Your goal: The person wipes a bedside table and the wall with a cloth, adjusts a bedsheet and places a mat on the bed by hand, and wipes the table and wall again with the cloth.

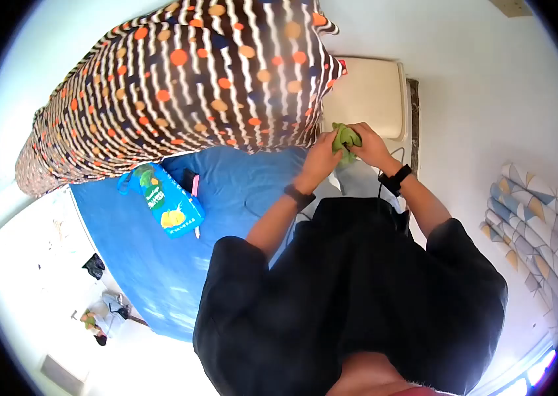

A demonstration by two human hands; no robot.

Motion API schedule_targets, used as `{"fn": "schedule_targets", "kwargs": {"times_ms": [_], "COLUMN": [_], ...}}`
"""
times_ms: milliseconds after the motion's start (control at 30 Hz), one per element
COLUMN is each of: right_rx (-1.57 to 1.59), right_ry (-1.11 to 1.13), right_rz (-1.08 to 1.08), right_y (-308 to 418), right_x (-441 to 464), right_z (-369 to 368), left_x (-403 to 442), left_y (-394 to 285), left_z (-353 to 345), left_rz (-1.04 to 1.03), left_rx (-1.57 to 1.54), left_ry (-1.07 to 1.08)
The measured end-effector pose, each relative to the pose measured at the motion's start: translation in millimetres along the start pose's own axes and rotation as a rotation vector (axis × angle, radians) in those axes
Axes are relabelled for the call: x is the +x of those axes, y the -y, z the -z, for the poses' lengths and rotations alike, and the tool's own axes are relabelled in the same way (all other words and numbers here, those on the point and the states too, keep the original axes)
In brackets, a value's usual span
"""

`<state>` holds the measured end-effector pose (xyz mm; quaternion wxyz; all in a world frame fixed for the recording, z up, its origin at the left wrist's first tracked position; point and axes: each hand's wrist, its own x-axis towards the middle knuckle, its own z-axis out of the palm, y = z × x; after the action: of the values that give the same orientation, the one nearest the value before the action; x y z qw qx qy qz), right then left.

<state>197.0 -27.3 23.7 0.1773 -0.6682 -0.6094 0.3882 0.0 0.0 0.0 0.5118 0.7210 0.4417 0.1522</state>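
Note:
A crumpled green cloth [346, 140] is bunched between my two hands, in front of my body near the blue sheet's right end. My left hand [322, 157] grips it from the left, fingers closed. From the right, my right hand [369, 145] is closed on its other side. Both wrists wear dark bands, and a thin cable hangs by the right one. Just beyond the hands is a cream padded surface [365, 98]. Close to their left lies the end of a large bundle in striped, dotted fabric [193, 82].
On the blue sheet [226, 181] lie a blue bag with yellow fruit printed on it [167, 201] and a dark and pink item [190, 182]. A patterned curtain [536, 228] hangs at the right. A black bag [95, 266] is at the lower left.

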Motion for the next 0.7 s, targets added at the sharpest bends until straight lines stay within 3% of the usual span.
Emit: {"fn": "schedule_targets", "kwargs": {"times_ms": [67, 100, 167, 300, 333, 433, 500, 600, 700], "right_rx": [-0.044, 0.007, -0.014, -0.18, -0.387, -0.06, 0.424, 0.728, 1.279], "right_ry": [-0.024, -0.082, -0.232, -0.592, -0.593, -0.542, -0.348, -0.229, -0.14], "right_rz": [-0.143, -0.139, -0.193, -0.205, -0.302, -0.153, -0.11, 0.041, -0.021], "right_y": [-7.9, -40.2, -83.8, -150.2, -135.5, -130.1, -99.5, -14.9, 65.0], "right_x": [-25.1, 15.5, 22.1, 50.8, 51.7, 65.7, 76.7, 95.6, 126.4], "right_z": [2.1, -38.5, -34.5, -36.0, -27.8, -19.4, -18.1, 5.3, 24.4], "left_x": [-19.2, -2.8, -0.1, -6.6, -8.4, -6.7, -3.9, 4.4, 10.2], "left_y": [-0.3, 36.1, 13.8, 10.8, 3.1, -36.8, -61.2, -92.2, -119.1], "left_z": [-19.9, -9.7, -8.7, 1.5, 9.6, 38.6, 59.3, 92.5, 120.6], "left_rz": [-0.146, -0.045, 0.093, -0.008, -0.021, -0.153, -0.28, -0.466, -0.515], "left_rx": [-0.012, 0.01, -0.123, -0.088, -0.048, 0.069, 0.155, 0.294, 0.401], "left_ry": [-0.09, -0.051, 0.021, 0.064, 0.065, -0.012, -0.133, -0.375, -0.587]}}
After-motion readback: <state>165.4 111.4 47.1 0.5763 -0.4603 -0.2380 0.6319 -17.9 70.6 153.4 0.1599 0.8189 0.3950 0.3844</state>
